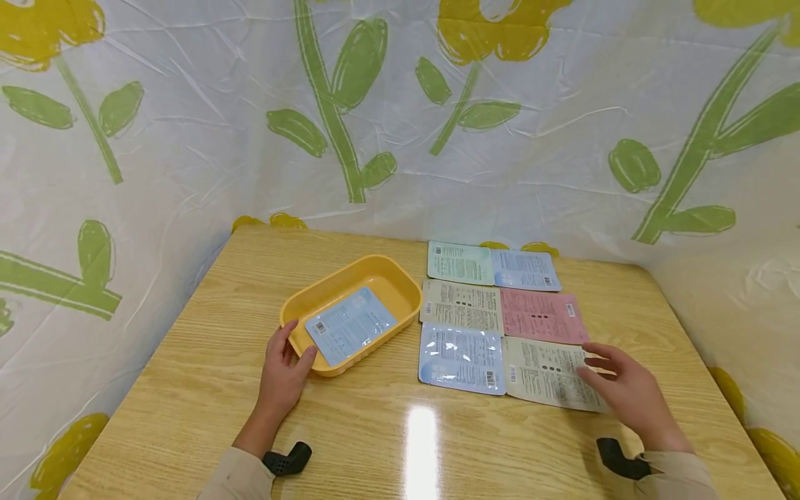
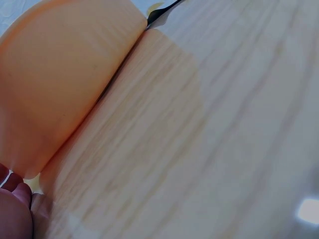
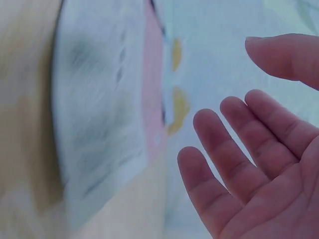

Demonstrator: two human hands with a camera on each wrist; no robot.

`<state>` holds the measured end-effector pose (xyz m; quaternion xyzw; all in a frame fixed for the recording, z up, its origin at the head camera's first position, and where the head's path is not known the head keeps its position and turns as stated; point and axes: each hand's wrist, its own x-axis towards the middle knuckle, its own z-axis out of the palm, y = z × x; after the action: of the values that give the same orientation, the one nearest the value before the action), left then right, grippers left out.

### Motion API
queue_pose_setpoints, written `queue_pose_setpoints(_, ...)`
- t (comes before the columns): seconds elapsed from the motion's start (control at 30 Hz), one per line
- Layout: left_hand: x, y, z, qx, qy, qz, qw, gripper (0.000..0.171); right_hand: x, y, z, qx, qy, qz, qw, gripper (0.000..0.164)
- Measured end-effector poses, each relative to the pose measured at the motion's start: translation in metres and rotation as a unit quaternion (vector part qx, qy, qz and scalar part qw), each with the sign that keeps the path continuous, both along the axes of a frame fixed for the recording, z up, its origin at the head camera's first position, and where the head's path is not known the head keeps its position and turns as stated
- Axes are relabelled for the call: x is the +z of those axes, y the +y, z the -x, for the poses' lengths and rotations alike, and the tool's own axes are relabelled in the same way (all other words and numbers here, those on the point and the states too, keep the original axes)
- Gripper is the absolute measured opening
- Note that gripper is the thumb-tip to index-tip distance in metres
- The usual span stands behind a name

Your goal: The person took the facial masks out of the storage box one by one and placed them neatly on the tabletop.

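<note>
My left hand (image 1: 283, 371) grips the near left end of a yellow plastic tray (image 1: 390, 267), thumb and fingers at its rim. Inside the tray lies one flat light-blue printed sachet (image 1: 350, 326). In the left wrist view the tray's outer wall (image 2: 65, 74) fills the upper left, with curled fingers (image 2: 17, 186) below it. My right hand (image 1: 631, 389) hovers at the right edge of a beige sachet (image 1: 544, 371). The right wrist view shows its fingers (image 3: 234, 164) spread and nothing between them and the thumb, the beige sachet (image 3: 99, 109) beside them.
Left of the beige sachet lies a glossy blue one (image 1: 462, 357). Behind them are another beige sachet (image 1: 462, 302), a pink one (image 1: 540, 316), a green one (image 1: 459, 264) and a blue one (image 1: 525, 269). A flower-printed curtain (image 1: 400, 187) surrounds the wooden table (image 1: 350, 430).
</note>
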<state>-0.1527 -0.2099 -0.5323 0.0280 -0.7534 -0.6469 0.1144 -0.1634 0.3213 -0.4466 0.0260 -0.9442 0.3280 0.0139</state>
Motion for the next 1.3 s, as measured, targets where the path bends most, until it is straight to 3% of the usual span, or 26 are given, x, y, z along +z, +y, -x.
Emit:
queue_pose_setpoints(0.23, 0.0, 0.0, 0.0, -0.001, -0.001, 0.002, 1.0, 0.062, 0.019, -0.039, 0.013, 0.071, 0.044, 0.045, 0.995, 0.044)
queue_pose_setpoints(0.43, 0.001, 0.0, 0.0, 0.001, 0.001, 0.0, 1.0, 0.062, 0.033, -0.084, 0.033, 0.14, 0.043, 0.072, 0.987, 0.043)
queue_pose_setpoints(0.87, 0.002, -0.001, -0.001, -0.002, -0.008, -0.003, 1.0, 0.061, 0.046, -0.19, 0.077, 0.258, 0.011, 0.09, 0.962, 0.04)
queue_pose_setpoints(1.07, 0.001, -0.003, -0.001, -0.001, -0.011, 0.0, 0.9999, 0.062, 0.039, -0.23, 0.093, 0.286, -0.017, 0.074, 0.955, 0.047)
queue_pose_setpoints(1.3, 0.0, -0.001, 0.0, -0.001, -0.003, -0.002, 1.0, 0.061, 0.031, -0.257, 0.109, 0.308, -0.06, 0.004, 0.95, 0.055)
